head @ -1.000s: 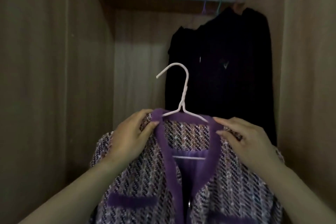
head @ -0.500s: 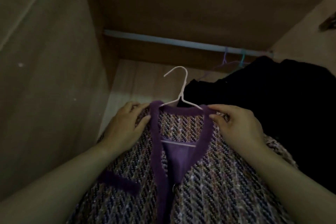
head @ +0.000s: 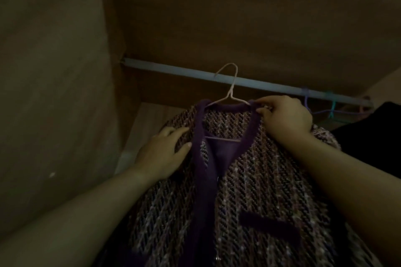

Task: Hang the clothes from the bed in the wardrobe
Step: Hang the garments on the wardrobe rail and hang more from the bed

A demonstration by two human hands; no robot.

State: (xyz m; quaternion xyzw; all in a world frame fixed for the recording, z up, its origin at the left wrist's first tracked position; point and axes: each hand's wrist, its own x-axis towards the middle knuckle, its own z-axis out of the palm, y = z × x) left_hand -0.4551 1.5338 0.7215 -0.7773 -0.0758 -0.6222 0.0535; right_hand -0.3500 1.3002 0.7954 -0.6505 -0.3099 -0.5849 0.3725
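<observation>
1. While the jacket point(head: 260, 180) is held up inside the wardrobe point(head: 238, 17), the right hand point(head: 286, 117) has its grip closed tight. Its fingertips and thumb curl in and pinch the purple collar point(head: 227, 108) just where the hanger's arm runs under the fabric.
2. Over to the left hand point(head: 162, 151): a loose grip here, fingers and thumb stretched out along the tweed of the other shoulder, resting on it rather than clamping.
3. Between the two hands sits the white wire hanger point(head: 230, 93), threaded inside the jacket. Its crossbar shows in the open neckline and its neck rises out of the collar.
4. And the hook: it crosses the pale rail point(head: 173, 70) in this view, tip above the bar. Whether it is over the rail or only in front of it, I cannot tell.
5. The jacket is tweed with purple trim, tilted, front towards the camera, with a purple pocket band point(head: 271, 224) low on its front.
6. Further right along the rail, a purple hanger point(head: 306, 102) and a teal hanger point(head: 332, 106) are hooked on. A dark garment point(head: 373, 136) sits below them, close beside the jacket's shoulder.
7. Out on the left is the wardrobe's side wall point(head: 54, 71), and the light is dim throughout.
</observation>
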